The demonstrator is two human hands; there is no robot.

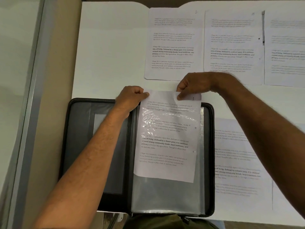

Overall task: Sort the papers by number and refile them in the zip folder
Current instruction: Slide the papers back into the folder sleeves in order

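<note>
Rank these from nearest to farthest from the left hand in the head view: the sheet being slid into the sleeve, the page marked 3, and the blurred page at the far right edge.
From the left hand:
1. Sheet being slid into the sleeve, pinched by it.
2. Page marked 3, up and right.
3. Blurred page, rightmost.

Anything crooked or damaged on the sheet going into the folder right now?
Yes. The sheet sits tilted in the clear sleeve, its bottom edge slanting and only partway down. Its top edge is crumpled where the right hand pinches it; the left hand grips the other corner. The sleeve is wrinkled near the top.
</note>
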